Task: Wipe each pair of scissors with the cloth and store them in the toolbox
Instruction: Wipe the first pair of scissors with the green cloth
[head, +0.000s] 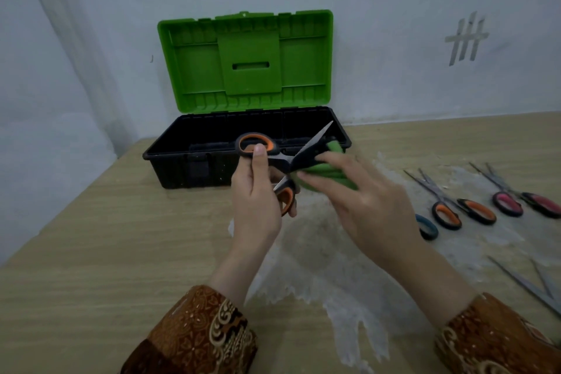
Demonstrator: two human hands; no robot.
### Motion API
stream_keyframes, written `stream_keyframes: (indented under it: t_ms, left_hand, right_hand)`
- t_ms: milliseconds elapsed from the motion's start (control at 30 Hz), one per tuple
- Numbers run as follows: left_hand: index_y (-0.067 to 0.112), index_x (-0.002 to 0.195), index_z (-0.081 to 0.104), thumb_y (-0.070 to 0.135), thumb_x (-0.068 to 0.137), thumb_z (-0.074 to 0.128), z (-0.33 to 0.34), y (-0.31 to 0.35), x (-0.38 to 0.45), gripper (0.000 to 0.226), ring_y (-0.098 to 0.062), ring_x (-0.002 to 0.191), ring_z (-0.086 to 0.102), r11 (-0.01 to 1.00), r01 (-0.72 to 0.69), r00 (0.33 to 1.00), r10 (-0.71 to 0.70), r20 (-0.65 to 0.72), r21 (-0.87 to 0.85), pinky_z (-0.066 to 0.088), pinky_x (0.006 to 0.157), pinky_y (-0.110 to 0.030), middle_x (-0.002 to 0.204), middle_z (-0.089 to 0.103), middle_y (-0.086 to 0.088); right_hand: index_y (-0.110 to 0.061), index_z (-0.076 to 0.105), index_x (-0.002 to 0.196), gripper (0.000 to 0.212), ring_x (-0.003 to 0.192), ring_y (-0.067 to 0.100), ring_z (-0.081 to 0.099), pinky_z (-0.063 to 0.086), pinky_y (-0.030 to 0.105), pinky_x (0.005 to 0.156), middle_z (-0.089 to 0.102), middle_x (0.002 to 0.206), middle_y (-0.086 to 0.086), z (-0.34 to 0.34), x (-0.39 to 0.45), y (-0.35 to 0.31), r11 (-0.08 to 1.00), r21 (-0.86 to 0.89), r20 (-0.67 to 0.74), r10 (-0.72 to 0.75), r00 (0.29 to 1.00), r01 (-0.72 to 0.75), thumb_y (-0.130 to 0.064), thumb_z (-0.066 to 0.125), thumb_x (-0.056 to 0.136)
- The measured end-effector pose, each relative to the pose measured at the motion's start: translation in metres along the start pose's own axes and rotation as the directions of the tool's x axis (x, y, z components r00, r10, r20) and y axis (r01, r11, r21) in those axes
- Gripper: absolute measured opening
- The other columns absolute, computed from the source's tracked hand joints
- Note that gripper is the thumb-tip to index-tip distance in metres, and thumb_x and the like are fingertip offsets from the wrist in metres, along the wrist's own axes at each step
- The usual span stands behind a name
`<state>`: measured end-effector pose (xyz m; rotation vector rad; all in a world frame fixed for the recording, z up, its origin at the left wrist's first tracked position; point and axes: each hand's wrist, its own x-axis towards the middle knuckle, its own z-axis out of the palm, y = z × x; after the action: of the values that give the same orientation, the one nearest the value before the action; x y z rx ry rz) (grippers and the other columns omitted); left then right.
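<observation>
Left grip: the left hand [258,191] holds the orange scissors [279,161] by the handles, thumb laid on the upper ring, fingers curled round the lower one.
Right grip: the right hand [361,194] holds the green cloth [326,171], folded over the lower blade; the hand is blurred.
Scissors: at frame centre, above the bench, blades spread; the upper blade points up and right, over the toolbox's front rim.
Toolbox: the toolbox [194,161] stands just behind the hands, black tub, green lid [246,61] upright against the wall.
Bench: the wooden bench [106,237] carries a clear plastic sheet [318,258] under and right of the hands.
Other pairs: at right on the sheet lie a second orange pair [455,206] and a pink pair [522,199], blades spread; a teal ring [428,226] shows beside the right wrist; bare blades [534,285] at the lower right edge.
Sleeves: brown patterned cuffs [200,334] at the bottom of the frame.
</observation>
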<state>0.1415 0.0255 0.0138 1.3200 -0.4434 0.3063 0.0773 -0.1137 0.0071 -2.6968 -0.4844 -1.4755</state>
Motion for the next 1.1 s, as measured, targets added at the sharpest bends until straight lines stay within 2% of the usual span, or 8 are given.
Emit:
stream_keyframes:
  t_ms: [100, 267, 433, 533, 667, 933, 1033, 1100]
  left_hand:
    - [0.013, 0.089, 0.056, 0.047, 0.098, 0.037, -0.003, -0.003, 0.001, 0.04, -0.044, 0.054, 0.051, 0.994, -0.071, 0.997, 0.07, 0.012, 0.078, 0.045, 0.047, -0.058, 0.076, 0.058, -0.027]
    - [0.016, 0.085, 0.05, 0.043, 0.1, 0.034, 0.0, -0.001, -0.004, 0.035, -0.036, 0.041, 0.047, 0.968, -0.152, 0.988, 0.148, 0.036, 0.201, 0.04, 0.037, -0.05, 0.06, 0.05, -0.022]
    - [0.023, 0.082, 0.052, 0.033, 0.101, 0.035, 0.0, 0.001, -0.007, 0.027, -0.02, 0.048, 0.049, 0.893, -0.269, 0.96, 0.28, 0.024, 0.361, 0.04, 0.045, -0.044, 0.057, 0.05, -0.001]
    - [0.03, 0.08, 0.046, 0.03, 0.102, 0.035, -0.001, 0.0, -0.007, 0.025, -0.017, 0.042, 0.046, 0.847, -0.327, 0.942, 0.329, 0.069, 0.419, 0.036, 0.039, -0.033, 0.052, 0.046, 0.006]
    - [0.023, 0.09, 0.049, 0.035, 0.099, 0.033, -0.004, 0.002, -0.006, 0.022, -0.012, 0.044, 0.047, 0.778, -0.4, 0.912, 0.39, 0.126, 0.484, 0.026, 0.039, -0.016, 0.05, 0.041, 0.014]
    - [0.029, 0.086, 0.047, 0.035, 0.101, 0.033, 0.004, -0.001, -0.01, 0.021, -0.024, 0.045, 0.047, 0.822, -0.364, 0.929, 0.353, 0.11, 0.439, 0.03, 0.038, -0.033, 0.049, 0.045, 0.006]
    - [0.03, 0.081, 0.046, 0.031, 0.101, 0.034, 0.002, -0.002, -0.009, 0.024, -0.024, 0.044, 0.046, 0.862, -0.296, 0.95, 0.31, 0.035, 0.413, 0.033, 0.04, -0.04, 0.051, 0.047, -0.001]
    - [0.026, 0.079, 0.047, 0.031, 0.101, 0.033, 0.002, -0.001, -0.008, 0.026, -0.021, 0.046, 0.047, 0.877, -0.274, 0.954, 0.299, -0.004, 0.394, 0.035, 0.042, -0.039, 0.053, 0.049, -0.004]
  right_hand:
    - [-0.025, 0.068, 0.117, 0.038, 0.084, 0.026, 0.062, 0.051, 0.032, 0.049, 0.063, 0.121, 0.006, 0.004, 0.003, -0.012, 0.999, 0.009, 0.021, -0.035, 0.999, 0.035, -0.002, 0.066, 0.086]
    - [-0.023, 0.069, 0.117, 0.04, 0.087, 0.029, 0.063, 0.052, 0.03, 0.05, 0.062, 0.118, 0.01, 0.0, 0.003, 0.0, 0.977, -0.1, -0.04, 0.184, 0.982, -0.188, -0.001, 0.069, 0.083]
    - [-0.026, 0.067, 0.118, 0.034, 0.083, 0.026, 0.061, 0.052, 0.034, 0.048, 0.062, 0.119, 0.008, 0.0, 0.003, -0.011, 1.0, -0.018, 0.025, 0.018, 1.0, -0.018, -0.008, 0.062, 0.09]
    - [-0.026, 0.065, 0.117, 0.031, 0.08, 0.024, 0.059, 0.05, 0.034, 0.047, 0.06, 0.118, 0.006, 0.004, 0.004, -0.023, 0.995, -0.034, 0.076, 0.095, 0.993, -0.092, -0.011, 0.06, 0.091]
    - [-0.022, 0.067, 0.108, 0.022, 0.077, 0.023, 0.057, 0.044, 0.029, 0.044, 0.059, 0.114, 0.007, 0.003, 0.005, -0.033, 0.993, -0.071, 0.088, 0.098, 0.991, -0.092, -0.012, 0.058, 0.09]
    - [-0.024, 0.069, 0.109, 0.031, 0.082, 0.027, 0.06, 0.042, 0.027, 0.045, 0.06, 0.115, 0.008, -0.008, 0.006, -0.032, 0.951, -0.203, 0.031, 0.242, 0.97, -0.231, -0.009, 0.05, 0.089]
    - [-0.022, 0.069, 0.114, 0.037, 0.084, 0.031, 0.061, 0.047, 0.03, 0.046, 0.06, 0.114, 0.013, -0.014, 0.011, -0.024, 0.941, -0.151, -0.033, 0.3, 0.953, -0.302, -0.002, 0.062, 0.084]
    - [-0.022, 0.068, 0.117, 0.036, 0.085, 0.03, 0.061, 0.05, 0.031, 0.048, 0.059, 0.115, 0.013, -0.013, 0.011, -0.024, 0.969, -0.077, -0.027, 0.235, 0.972, -0.236, -0.004, 0.063, 0.086]
